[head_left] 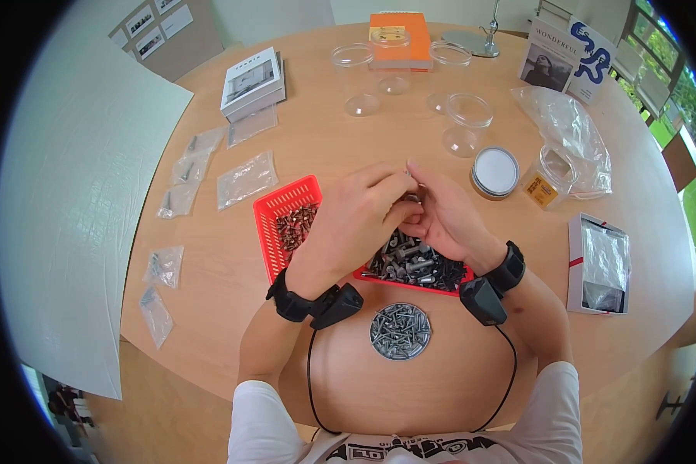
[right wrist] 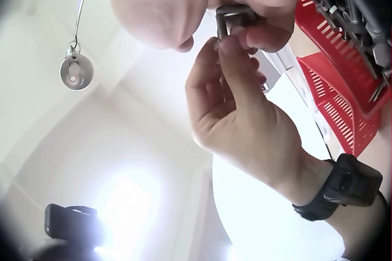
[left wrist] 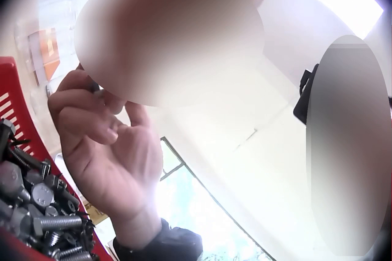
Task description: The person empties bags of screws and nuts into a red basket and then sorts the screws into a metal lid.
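Note:
Above the red basket of bolts [head_left: 414, 261], both hands meet with bent fingers around small dark metal parts [head_left: 412, 196]. The left hand [head_left: 356, 220] pinches a thin metal piece [right wrist: 222, 26] between thumb and fingertips. Against it, the right hand [head_left: 455, 220] holds a threaded dark part [right wrist: 236, 11] in curled fingers. The exact shape of these parts is partly hidden by the fingers. In the left wrist view the right hand [left wrist: 104, 145] shows its palm, beside the bolts [left wrist: 43, 195].
Left of the bolts is a red basket of copper-coloured screws [head_left: 294, 226]. A round dish of silver screws [head_left: 400, 331] lies near the body. Plastic bags [head_left: 247, 179] lie left; clear jars [head_left: 468, 124], a round lid [head_left: 496, 172] and an open box [head_left: 599, 263] stand beyond and right.

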Available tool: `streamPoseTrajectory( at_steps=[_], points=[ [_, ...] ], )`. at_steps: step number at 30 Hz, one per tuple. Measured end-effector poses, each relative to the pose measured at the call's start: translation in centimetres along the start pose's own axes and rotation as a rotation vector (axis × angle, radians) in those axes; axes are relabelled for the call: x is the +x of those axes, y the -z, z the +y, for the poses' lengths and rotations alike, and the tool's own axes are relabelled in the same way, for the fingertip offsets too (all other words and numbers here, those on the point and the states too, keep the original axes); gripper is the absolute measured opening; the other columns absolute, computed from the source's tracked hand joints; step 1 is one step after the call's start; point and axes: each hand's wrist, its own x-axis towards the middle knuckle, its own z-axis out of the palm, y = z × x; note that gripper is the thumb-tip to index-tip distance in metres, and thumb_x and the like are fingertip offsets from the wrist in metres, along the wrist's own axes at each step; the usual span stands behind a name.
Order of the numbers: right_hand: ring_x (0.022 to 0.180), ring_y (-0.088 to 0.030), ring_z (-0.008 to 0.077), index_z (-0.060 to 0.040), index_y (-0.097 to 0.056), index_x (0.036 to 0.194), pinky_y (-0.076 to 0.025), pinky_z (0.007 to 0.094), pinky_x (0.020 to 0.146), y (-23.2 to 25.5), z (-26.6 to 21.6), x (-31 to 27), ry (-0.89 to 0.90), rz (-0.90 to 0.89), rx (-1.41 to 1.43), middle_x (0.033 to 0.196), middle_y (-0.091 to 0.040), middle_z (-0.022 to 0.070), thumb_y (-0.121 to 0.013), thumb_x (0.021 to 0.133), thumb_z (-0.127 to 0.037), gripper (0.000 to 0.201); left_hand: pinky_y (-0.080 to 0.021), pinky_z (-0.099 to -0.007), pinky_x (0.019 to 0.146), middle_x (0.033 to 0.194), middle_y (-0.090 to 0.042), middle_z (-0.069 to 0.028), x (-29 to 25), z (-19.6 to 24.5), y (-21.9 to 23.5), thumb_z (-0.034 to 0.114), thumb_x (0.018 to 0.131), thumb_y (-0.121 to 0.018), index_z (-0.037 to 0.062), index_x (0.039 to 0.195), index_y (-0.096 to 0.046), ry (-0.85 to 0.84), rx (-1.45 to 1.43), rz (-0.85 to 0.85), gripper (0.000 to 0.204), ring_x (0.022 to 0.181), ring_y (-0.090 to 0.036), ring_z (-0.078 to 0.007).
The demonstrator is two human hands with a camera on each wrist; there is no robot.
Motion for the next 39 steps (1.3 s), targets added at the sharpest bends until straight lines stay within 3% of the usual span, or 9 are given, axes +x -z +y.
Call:
streamPoseTrajectory(
  at_steps=[4,7,10,13,22,31,34,37,39],
  points=[
    [0.056,-0.037,0.0055,-0.0013,-0.055,0.106,-0.027,0.0206,0.043,0.0,0.0,-0.3,0.050,0.068,-0.071,0.082,-0.053,0.0019,-0.052,0.104,-0.024,0.023,-0.050,-0.0363,0.065,0.083,-0.062,-0.0099,0.3,0.8,2.2,0.004,0.077,-0.078,0.0005,0.094,-0.067,0.193,-0.085,-0.090,0.021,0.072,-0.061,-0.0289],
    [0.054,-0.036,0.0056,-0.0004,-0.055,0.105,-0.027,0.0213,0.043,0.0,-0.7,-0.3,0.121,0.132,-0.035,0.079,-0.051,0.0011,-0.054,0.104,-0.025,0.024,-0.050,-0.0387,0.071,0.090,-0.059,-0.0113,-0.5,-0.4,2.3,0.008,0.074,-0.080,0.0021,0.095,-0.070,0.163,0.094,-0.296,0.024,0.081,-0.061,-0.0301],
    [0.053,-0.036,0.0055,-0.0007,-0.055,0.104,-0.027,0.0212,0.042,0.7,-1.2,-0.2,0.142,0.102,0.044,0.077,-0.050,0.0012,-0.054,0.103,-0.026,0.025,-0.050,-0.0410,0.078,0.098,-0.056,-0.0132,-1.5,-1.1,0.8,0.011,0.071,-0.082,0.0042,0.096,-0.073,0.251,0.346,-0.516,0.028,0.091,-0.061,-0.0311],
    [0.052,-0.037,0.0055,-0.0012,-0.054,0.103,-0.026,0.0211,0.041,0.8,-1.4,-0.3,0.117,0.117,0.038,0.076,-0.051,0.0017,-0.055,0.102,-0.025,0.024,-0.050,-0.0418,0.083,0.100,-0.054,-0.0144,-1.4,-1.7,0.5,0.013,0.069,-0.083,0.0044,0.095,-0.075,0.299,0.319,-0.568,0.029,0.095,-0.060,-0.0322],
    [0.051,-0.035,0.0052,-0.0023,-0.053,0.107,-0.025,0.0203,0.040,1.3,-1.3,0.1,0.062,0.057,0.118,0.076,-0.051,0.0020,-0.051,0.102,-0.029,0.028,-0.050,-0.0425,0.082,0.100,-0.054,-0.0146,-1.4,-2.6,-0.2,0.016,0.075,-0.081,0.0014,0.089,-0.073,0.269,0.280,-0.506,0.021,0.092,-0.061,-0.0327],
    [0.051,-0.033,0.0062,-0.0042,-0.055,0.108,-0.023,0.0201,0.040,1.5,-1.2,0.3,0.022,0.102,0.097,0.076,-0.049,0.0019,-0.050,0.103,-0.043,0.040,-0.051,-0.0421,0.081,0.109,-0.054,-0.0145,-1.0,-1.7,0.7,0.004,0.085,-0.069,-0.0046,0.088,-0.068,0.116,0.497,-0.374,0.009,0.091,-0.062,-0.0315],
    [0.050,-0.034,0.0054,-0.0060,-0.055,0.105,-0.024,0.0205,0.040,1.7,-1.1,0.4,0.038,0.109,0.061,0.073,-0.051,0.0004,-0.054,0.101,-0.043,0.037,-0.050,-0.0395,0.079,0.110,-0.054,-0.0136,-0.2,-0.3,2.4,0.001,0.088,-0.065,-0.0042,0.093,-0.066,0.231,0.259,-0.227,0.007,0.089,-0.061,-0.0284],
    [0.052,-0.034,0.0054,-0.0060,-0.055,0.106,-0.024,0.0204,0.040,1.0,-1.0,0.3,0.005,0.164,-0.085,0.077,-0.051,0.0008,-0.050,0.103,-0.045,0.040,-0.049,-0.0371,0.076,0.110,-0.052,-0.0120,0.0,0.7,3.1,0.000,0.090,-0.064,-0.0026,0.096,-0.064,0.123,0.132,-0.064,0.006,0.084,-0.058,-0.0247],
    [0.051,-0.034,0.0047,-0.0064,-0.055,0.104,-0.024,0.0198,0.040,0.7,-0.8,0.1,-0.043,0.078,-0.074,0.076,-0.052,0.0006,-0.052,0.102,-0.046,0.040,-0.048,-0.0359,0.075,0.110,-0.053,-0.0116,0.0,0.8,2.5,0.000,0.090,-0.065,-0.0015,0.097,-0.063,0.084,0.078,-0.041,0.008,0.081,-0.057,-0.0232]
  ],
)
